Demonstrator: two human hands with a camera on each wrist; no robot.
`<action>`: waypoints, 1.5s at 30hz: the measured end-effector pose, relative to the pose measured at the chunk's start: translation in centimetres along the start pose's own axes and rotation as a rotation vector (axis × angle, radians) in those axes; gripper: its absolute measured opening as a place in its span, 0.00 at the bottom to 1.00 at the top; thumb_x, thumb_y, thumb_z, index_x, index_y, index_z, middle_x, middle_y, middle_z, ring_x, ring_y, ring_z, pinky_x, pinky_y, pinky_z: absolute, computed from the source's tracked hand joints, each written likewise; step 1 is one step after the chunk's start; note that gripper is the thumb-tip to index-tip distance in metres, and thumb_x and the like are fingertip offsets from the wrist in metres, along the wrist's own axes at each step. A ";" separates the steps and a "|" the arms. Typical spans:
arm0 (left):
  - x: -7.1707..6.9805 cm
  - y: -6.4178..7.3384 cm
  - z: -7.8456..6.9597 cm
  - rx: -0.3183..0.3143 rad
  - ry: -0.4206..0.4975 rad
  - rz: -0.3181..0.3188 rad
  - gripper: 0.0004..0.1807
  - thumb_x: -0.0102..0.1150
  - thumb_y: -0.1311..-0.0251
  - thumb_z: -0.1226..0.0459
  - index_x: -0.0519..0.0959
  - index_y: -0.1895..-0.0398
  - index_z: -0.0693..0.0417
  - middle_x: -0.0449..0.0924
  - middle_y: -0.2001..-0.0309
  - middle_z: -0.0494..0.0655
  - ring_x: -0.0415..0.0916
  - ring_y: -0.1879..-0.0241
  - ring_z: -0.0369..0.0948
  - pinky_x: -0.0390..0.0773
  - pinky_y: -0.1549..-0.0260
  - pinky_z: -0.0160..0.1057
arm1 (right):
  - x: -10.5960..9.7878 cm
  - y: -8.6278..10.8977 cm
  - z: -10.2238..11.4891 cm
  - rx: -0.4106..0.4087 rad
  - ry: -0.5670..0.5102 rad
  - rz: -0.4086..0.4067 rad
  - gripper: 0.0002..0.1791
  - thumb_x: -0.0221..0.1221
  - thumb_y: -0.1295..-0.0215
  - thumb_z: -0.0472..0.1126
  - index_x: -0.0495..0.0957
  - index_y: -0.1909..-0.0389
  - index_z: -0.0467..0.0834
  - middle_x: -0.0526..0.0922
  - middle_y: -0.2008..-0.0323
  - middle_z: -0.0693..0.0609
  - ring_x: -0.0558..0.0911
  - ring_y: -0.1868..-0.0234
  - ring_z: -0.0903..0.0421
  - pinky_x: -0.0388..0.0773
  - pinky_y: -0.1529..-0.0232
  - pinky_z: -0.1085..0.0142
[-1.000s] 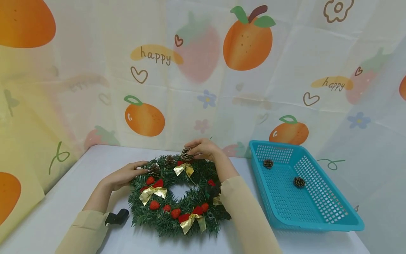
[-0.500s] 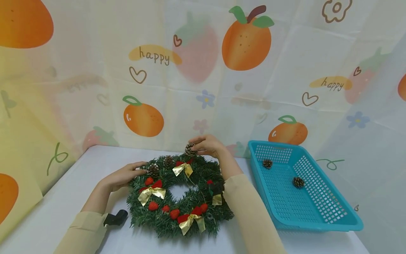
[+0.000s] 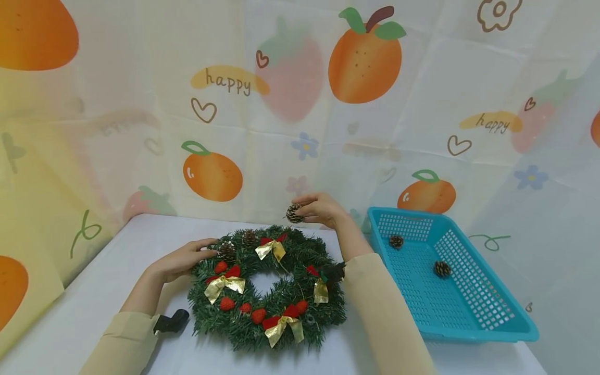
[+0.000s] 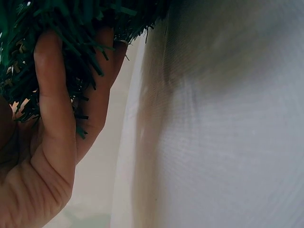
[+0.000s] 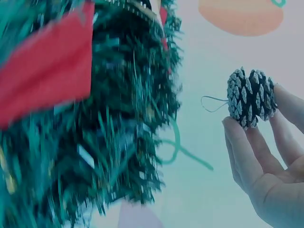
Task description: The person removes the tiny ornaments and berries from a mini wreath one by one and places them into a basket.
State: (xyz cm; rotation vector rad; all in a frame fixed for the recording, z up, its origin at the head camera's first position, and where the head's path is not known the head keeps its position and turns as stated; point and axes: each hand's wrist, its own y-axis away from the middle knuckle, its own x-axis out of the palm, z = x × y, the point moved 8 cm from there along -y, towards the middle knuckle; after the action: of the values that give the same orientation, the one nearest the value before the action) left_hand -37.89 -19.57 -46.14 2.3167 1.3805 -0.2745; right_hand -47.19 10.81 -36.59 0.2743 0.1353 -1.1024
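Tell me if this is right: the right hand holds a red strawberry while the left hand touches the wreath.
Not a strawberry: the right hand holds a pine cone, as the right wrist view shows. The left hand does touch the wreath.

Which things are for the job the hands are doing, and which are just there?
For the job, it seems:
- pine cone pinched by the right hand
- wreath held by the left hand
- blue basket with two more pine cones

Just there, probably:
- fruit-print cloth behind
- black gadget by the left sleeve
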 end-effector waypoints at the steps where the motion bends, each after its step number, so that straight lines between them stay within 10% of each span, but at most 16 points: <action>1: 0.0 0.0 0.0 -0.001 -0.002 -0.002 0.41 0.48 0.27 0.49 0.46 0.20 0.57 0.32 0.22 0.72 0.30 0.25 0.73 0.55 0.37 0.77 | -1.1 -1.3 -1.3 -0.031 -0.007 0.024 0.27 0.67 0.38 0.41 0.77 0.37 0.48 0.74 0.34 0.48 0.80 0.39 0.49 0.79 0.40 0.55; 5: -0.1 0.0 -0.1 0.001 -0.017 -0.006 0.41 0.48 0.27 0.48 0.45 0.20 0.57 0.32 0.22 0.72 0.31 0.25 0.74 0.55 0.38 0.77 | -5.1 -5.2 -5.0 -0.059 -0.012 0.050 0.29 0.69 0.40 0.45 0.76 0.37 0.52 0.75 0.36 0.52 0.81 0.42 0.50 0.80 0.42 0.56; 12: -0.3 0.5 -0.7 0.020 -0.063 -0.013 0.40 0.46 0.26 0.48 0.46 0.21 0.57 0.36 0.22 0.72 0.35 0.25 0.73 0.61 0.38 0.75 | -3.3 4.6 2.9 0.061 0.075 -0.078 0.29 0.52 0.28 0.31 0.61 0.27 0.37 0.58 0.25 0.37 0.66 0.27 0.38 0.69 0.29 0.51; 17: -0.5 0.9 -1.0 0.037 -0.097 -0.021 0.40 0.45 0.25 0.48 0.47 0.21 0.59 0.38 0.23 0.74 0.41 0.26 0.73 0.70 0.43 0.70 | -4.3 7.9 4.8 0.062 0.078 -0.086 0.29 0.50 0.27 0.30 0.59 0.26 0.35 0.56 0.24 0.36 0.64 0.26 0.38 0.67 0.28 0.50; 31: -0.2 0.4 -0.9 0.043 -0.112 -0.036 0.40 0.46 0.26 0.46 0.49 0.21 0.57 0.42 0.23 0.72 0.41 0.26 0.73 0.70 0.43 0.71 | -12.9 11.9 1.8 0.059 0.068 -0.169 0.30 0.52 0.26 0.35 0.59 0.25 0.39 0.55 0.22 0.42 0.65 0.26 0.44 0.67 0.27 0.54; 45: 0.0 0.6 -0.8 0.063 -0.122 -0.037 0.38 0.45 0.25 0.49 0.49 0.21 0.60 0.43 0.24 0.74 0.44 0.27 0.74 0.73 0.45 0.69 | -17.9 16.0 -0.9 0.070 0.074 -0.233 0.35 0.53 0.25 0.39 0.51 0.23 0.35 0.43 0.20 0.39 0.77 0.52 0.75 0.78 0.48 0.78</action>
State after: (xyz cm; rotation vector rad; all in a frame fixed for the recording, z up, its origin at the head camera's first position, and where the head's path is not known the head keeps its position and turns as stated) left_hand -37.35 -19.44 -45.24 2.2854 1.3731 -0.4695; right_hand -40.86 33.22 -30.65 0.3687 0.1987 -1.3305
